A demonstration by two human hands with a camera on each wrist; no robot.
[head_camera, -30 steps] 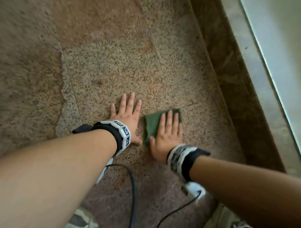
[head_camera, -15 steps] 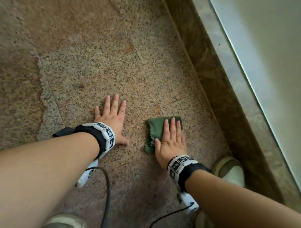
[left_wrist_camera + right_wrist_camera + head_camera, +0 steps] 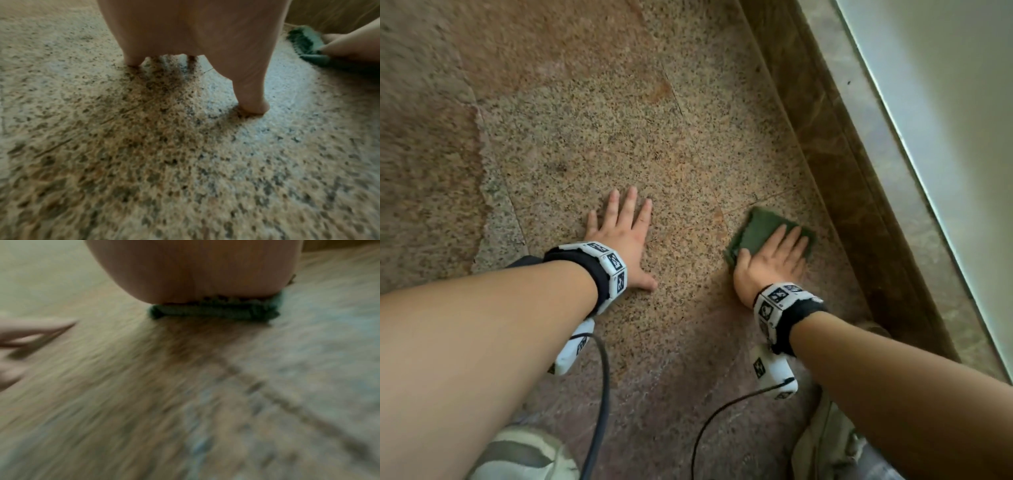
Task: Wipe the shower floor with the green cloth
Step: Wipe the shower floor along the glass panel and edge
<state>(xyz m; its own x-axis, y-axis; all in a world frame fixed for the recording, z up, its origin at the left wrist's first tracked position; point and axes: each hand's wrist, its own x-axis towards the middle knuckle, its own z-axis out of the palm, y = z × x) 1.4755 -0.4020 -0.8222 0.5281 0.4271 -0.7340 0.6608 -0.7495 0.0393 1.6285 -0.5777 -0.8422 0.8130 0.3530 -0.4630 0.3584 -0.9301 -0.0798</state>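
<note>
Right hand [image 3: 770, 263], grip released, fingers flat, presses the green cloth [image 3: 760, 229] on the shower floor [image 3: 619, 137] at frame centre-right, near the brown curb [image 3: 825, 164]; left hand [image 3: 625, 240] splayed flat, bracing; advise even palm pressure, overlapping strokes, cloth kept unfolded.

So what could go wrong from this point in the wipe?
The right hand presses the green cloth with flat fingers rather than gripping it, so the cloth may bunch or slip out; its near edge already looks rumpled in the right wrist view. The cloth sits close to the brown curb, so fingertips might knock it. The left hand braces on the floor and could slide if it is wet.
</note>
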